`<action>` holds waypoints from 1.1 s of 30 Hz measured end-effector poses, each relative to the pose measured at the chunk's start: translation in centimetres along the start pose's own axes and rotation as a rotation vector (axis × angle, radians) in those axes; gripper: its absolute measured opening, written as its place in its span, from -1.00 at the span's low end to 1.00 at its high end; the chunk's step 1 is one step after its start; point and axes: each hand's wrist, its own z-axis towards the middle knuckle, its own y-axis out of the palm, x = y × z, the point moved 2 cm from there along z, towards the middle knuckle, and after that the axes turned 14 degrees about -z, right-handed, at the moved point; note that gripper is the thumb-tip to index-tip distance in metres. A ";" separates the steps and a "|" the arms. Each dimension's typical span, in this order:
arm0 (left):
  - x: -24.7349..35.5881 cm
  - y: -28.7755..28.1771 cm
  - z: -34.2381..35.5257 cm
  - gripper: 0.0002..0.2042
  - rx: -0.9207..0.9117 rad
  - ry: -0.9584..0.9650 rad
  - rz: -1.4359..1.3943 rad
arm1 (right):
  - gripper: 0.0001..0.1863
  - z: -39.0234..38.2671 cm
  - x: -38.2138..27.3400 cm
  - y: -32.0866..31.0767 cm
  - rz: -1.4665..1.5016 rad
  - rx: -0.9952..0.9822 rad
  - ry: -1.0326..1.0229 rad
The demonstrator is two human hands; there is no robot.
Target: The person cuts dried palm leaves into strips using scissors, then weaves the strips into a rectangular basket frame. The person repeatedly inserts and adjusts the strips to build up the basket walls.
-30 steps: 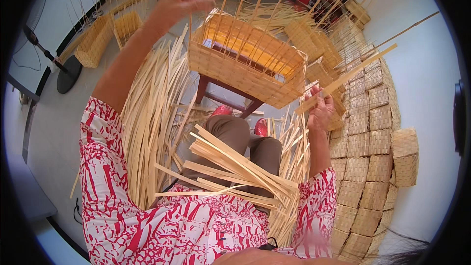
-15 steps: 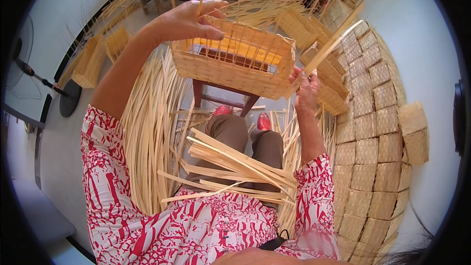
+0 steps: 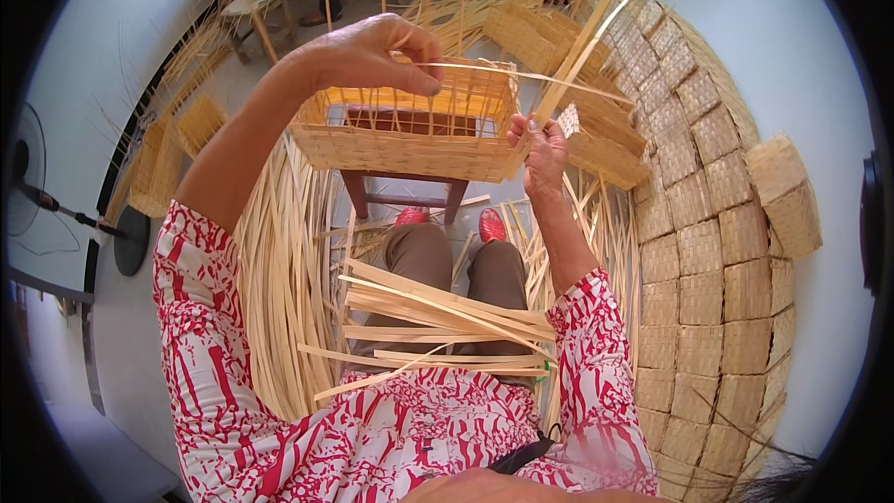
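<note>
A partly woven, box-shaped bamboo basket [image 3: 400,154] rests on a dark wooden stool [image 3: 414,200] in front of me. Thin upright stakes rise from its far side and right corner. Above its opening, my left hand [image 3: 372,54] pinches the end of a narrow bamboo strip [image 3: 507,73], which stretches off to the right past the upright stakes. At the near right corner, my right hand [image 3: 542,154] is closed around the base of the upright bamboo strips [image 3: 570,61]. Its fingertips touch the basket's edge.
Loose bamboo strips [image 3: 442,303] lie across my lap, and a long bundle [image 3: 279,270] covers the floor on the left. Finished woven baskets [image 3: 703,242] are stacked along the right wall. More baskets [image 3: 603,144] stand behind the stool. A fan [image 3: 130,240] is at far left.
My left hand has gone from spread fingers near the upright stakes to pinching a narrow strip drawn across the basket. The basket and my right hand appear shifted left in view.
</note>
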 end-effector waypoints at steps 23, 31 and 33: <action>-2.6 7.2 2.9 -0.59 0.100 0.595 0.571 | -0.88 -1.7 -5.0 -0.2 0.085 -0.368 -0.201; -2.4 9.1 0.5 -0.55 -0.013 0.562 0.595 | -0.86 -2.7 -4.9 1.4 -0.179 -0.300 -0.235; -3.4 9.0 0.2 -0.62 -0.015 0.570 0.690 | -0.87 -2.5 -6.3 1.0 -0.236 -0.178 -0.250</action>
